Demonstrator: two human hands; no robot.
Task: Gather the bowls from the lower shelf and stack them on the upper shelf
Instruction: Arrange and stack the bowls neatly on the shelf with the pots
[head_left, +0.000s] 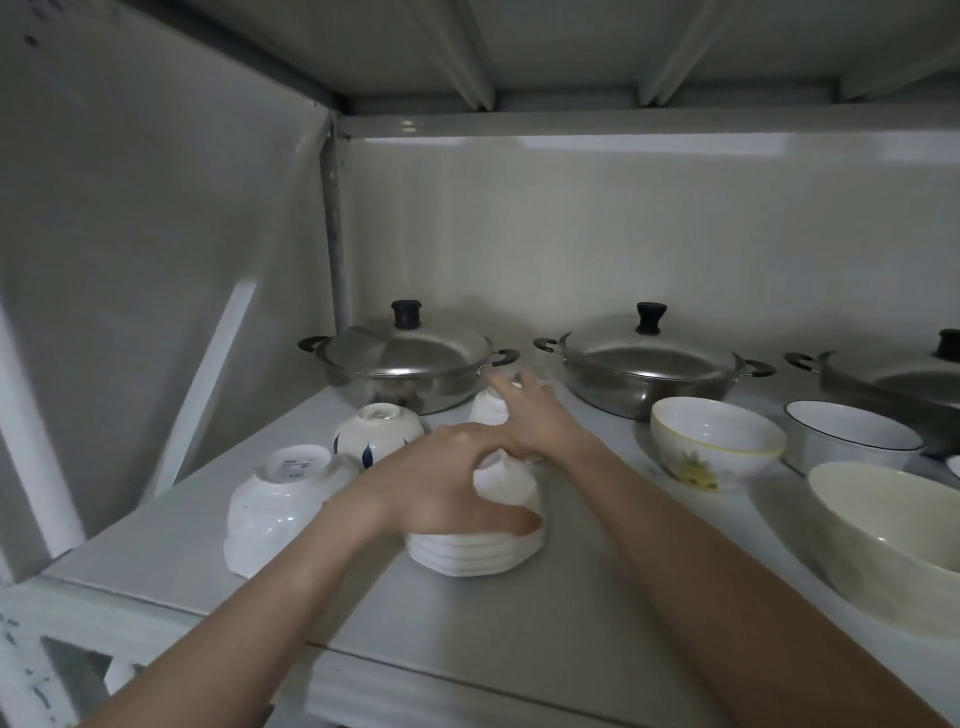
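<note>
A stack of several upturned white bowls (475, 553) stands in the middle of the grey shelf (561, 613). My left hand (441, 478) grips the top of that stack. My right hand (535, 415) reaches past it with fingers spread, touching a small upturned white bowl (488, 408) further back; whether it grips the bowl I cannot tell. To the left lie a large upturned white bowl (280, 506) and a white bowl with blue marks (376, 434), also upside down.
Three lidded steel pots line the back: left pot (405, 364), middle pot (649, 369), right pot (904, 384). On the right sit a flowered bowl (714, 441), a dark-rimmed bowl (847, 434) and a big cream bowl (893, 540). Walls close the left side.
</note>
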